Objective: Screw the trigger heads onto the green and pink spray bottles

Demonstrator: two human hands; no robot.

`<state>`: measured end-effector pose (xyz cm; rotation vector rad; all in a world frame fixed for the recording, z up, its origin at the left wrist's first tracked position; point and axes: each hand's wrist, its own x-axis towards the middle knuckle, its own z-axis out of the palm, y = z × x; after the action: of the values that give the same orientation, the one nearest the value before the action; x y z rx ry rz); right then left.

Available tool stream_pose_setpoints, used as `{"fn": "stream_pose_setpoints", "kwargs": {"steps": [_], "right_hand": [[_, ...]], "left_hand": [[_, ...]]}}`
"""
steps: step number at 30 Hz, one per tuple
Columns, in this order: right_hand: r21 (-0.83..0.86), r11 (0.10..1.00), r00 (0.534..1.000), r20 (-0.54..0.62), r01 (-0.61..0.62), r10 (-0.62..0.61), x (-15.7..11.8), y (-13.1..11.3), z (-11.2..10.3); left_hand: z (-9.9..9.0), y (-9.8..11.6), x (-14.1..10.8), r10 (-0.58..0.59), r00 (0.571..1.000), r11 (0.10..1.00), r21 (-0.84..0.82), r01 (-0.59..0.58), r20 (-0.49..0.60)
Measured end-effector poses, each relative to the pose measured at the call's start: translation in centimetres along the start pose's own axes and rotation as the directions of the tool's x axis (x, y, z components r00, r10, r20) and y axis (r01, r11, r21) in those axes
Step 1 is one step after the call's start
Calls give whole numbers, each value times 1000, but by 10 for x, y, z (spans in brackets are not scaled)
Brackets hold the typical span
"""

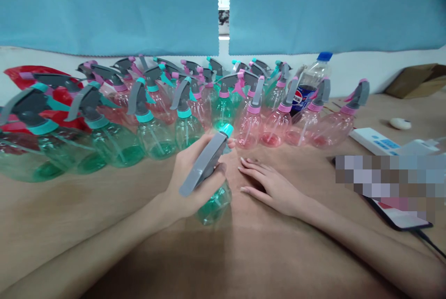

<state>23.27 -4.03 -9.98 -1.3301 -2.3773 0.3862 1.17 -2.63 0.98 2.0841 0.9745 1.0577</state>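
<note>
My left hand point(188, 180) is closed around the neck of a green spray bottle point(214, 204) near the middle of the table. Its grey trigger head has a teal nozzle that points up and away from me, and the clear green body shows below my fingers. My right hand point(273, 183) lies on the tabletop to the right, palm down, fingers stretched toward the bottle and apart from it, holding nothing. Just beyond both hands stand green spray bottles point(155, 134) on the left and pink spray bottles point(249, 125) on the right.
Several more spray bottles crowd behind, with a red plastic bag point(38, 76) at left. At right are a cola bottle point(311, 78), a white power strip point(374, 141), a white mouse-shaped object point(400, 123), a phone point(400, 215) on a cable and a cardboard box point(416, 81).
</note>
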Motion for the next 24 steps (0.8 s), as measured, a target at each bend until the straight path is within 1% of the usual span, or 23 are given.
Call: {"fn": "stream_pose_setpoints", "kwargs": {"steps": [4, 9, 17, 20, 24], "right_hand": [[25, 1000, 1000, -14, 1, -1, 0, 1, 1], [13, 1000, 1000, -3, -4, 4, 0, 1, 0], [-4, 1000, 1000, 0, 5, -5, -1, 2, 1], [-11, 1000, 1000, 3, 3, -3, -1, 2, 1], [-8, 1000, 1000, 1, -1, 1, 0, 2, 1]], "left_hand": [[0, 0, 0, -12, 1000, 1000, 8, 12, 10], [-1, 0, 0, -6, 1000, 1000, 15, 6, 11], [-1, -2, 2, 19, 1000, 1000, 17, -19, 4], [0, -2, 1, 12, 1000, 1000, 18, -12, 7], [0, -3, 0, 34, 999, 999, 23, -34, -6]]}}
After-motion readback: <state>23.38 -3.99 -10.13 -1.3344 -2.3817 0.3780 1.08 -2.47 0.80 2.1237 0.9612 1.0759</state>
